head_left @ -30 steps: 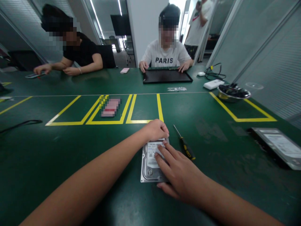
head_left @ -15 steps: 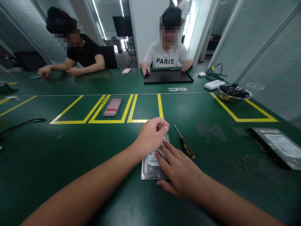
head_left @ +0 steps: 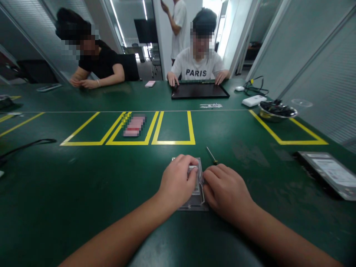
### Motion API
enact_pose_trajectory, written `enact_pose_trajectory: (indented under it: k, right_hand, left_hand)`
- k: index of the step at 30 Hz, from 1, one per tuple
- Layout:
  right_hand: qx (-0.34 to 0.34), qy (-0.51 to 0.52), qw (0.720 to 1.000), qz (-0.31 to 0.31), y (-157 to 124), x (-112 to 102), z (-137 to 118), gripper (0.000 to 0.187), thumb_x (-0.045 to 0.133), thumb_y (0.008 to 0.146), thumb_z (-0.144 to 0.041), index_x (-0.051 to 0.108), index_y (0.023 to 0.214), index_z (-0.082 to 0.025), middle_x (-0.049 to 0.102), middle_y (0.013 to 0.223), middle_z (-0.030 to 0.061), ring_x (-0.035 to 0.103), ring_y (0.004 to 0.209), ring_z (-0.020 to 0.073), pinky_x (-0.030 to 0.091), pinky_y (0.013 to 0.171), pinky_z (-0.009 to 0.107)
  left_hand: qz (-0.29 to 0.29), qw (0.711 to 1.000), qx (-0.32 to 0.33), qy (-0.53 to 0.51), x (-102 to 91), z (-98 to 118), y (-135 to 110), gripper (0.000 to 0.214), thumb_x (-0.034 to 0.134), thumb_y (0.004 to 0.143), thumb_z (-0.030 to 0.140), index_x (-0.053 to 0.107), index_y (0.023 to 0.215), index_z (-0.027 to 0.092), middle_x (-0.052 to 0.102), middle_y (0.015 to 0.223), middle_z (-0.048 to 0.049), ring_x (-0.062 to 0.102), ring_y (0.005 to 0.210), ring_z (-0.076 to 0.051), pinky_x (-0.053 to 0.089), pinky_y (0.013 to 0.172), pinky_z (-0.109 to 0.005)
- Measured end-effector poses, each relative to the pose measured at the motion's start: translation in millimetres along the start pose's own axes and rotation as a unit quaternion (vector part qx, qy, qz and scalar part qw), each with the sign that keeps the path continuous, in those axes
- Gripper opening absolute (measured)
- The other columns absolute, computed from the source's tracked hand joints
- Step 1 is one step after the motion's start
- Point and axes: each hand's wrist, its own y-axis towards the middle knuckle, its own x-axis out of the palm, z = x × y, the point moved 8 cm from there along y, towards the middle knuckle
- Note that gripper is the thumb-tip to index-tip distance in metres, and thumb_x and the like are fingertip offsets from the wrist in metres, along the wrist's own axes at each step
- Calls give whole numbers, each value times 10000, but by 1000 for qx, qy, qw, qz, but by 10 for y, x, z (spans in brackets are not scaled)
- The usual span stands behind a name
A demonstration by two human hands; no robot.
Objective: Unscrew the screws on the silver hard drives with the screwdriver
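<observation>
A silver hard drive [head_left: 194,204] lies on the green table in front of me, largely covered by my hands. My left hand [head_left: 179,180] is closed over its upper part, thumb and fingers curled at its top face. At the drive's right edge, my right hand [head_left: 226,187] is closed with bent fingers against the metal rim. A bright edge stands out along that side; I cannot tell whether it is a loosened cover. Just beyond my right hand shows the shaft of a screwdriver [head_left: 211,155], its handle hidden behind the hand.
Another hard drive [head_left: 330,172] lies at the right. Yellow tape outlines [head_left: 174,142] mark the table, one around a pink phone-like item [head_left: 134,125]. A metal bowl [head_left: 278,111] holds dark parts. Across the table, one person touches a black panel [head_left: 200,91]; another sits left.
My left hand has come down onto the drive. My right hand has gone from lying flat across it to its right edge, covering the screwdriver handle. A standing person has appeared behind.
</observation>
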Motion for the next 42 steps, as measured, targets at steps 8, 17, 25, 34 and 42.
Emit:
enact_pose_trajectory:
  k: [8, 17, 25, 34, 42]
  right_hand:
    - [170, -130, 966, -142, -29, 107, 494, 146, 456, 924, -230, 539, 1031, -176, 625, 961, 121, 656, 850, 295, 414, 559, 327]
    - [186, -99, 956, -205, -82, 249, 523, 207, 413, 932, -226, 482, 1123, -184, 641, 948, 97, 713, 787, 305, 394, 533, 314]
    - [214, -82, 956, -185, -34, 75, 699, 192, 429, 911, -276, 492, 1079, -206, 653, 961, 76, 694, 799, 273, 370, 567, 316]
    - [260, 203, 939, 95, 34, -548, 1127, 278, 633, 814, -410, 676, 968, -183, 636, 762, 28, 557, 631, 159, 408, 581, 294]
    - [187, 453, 837, 242, 222, -842, 1016, 217, 586, 937, -410, 643, 999, -210, 676, 913, 11, 562, 634, 90, 453, 597, 242]
  left_hand:
    - [-67, 984, 100, 134, 142, 153, -152, 165, 557, 928, 285, 665, 1009, 190, 651, 1035, -79, 564, 1006, -264, 467, 911, -435]
    - [-94, 965, 151, 193, 154, 194, -152, 202, 515, 917, 316, 668, 955, 189, 651, 939, -79, 562, 898, -267, 475, 815, -434]
    - [-91, 964, 159, 193, 148, 213, -142, 188, 511, 916, 309, 653, 927, 186, 638, 925, -81, 552, 894, -265, 465, 802, -433]
    - [-100, 967, 152, 177, 148, 176, -143, 189, 503, 922, 304, 650, 939, 187, 627, 938, -73, 528, 896, -259, 452, 808, -431]
    - [-107, 971, 144, 156, 140, 188, -130, 178, 525, 912, 295, 652, 959, 178, 622, 983, -81, 526, 960, -274, 453, 853, -445]
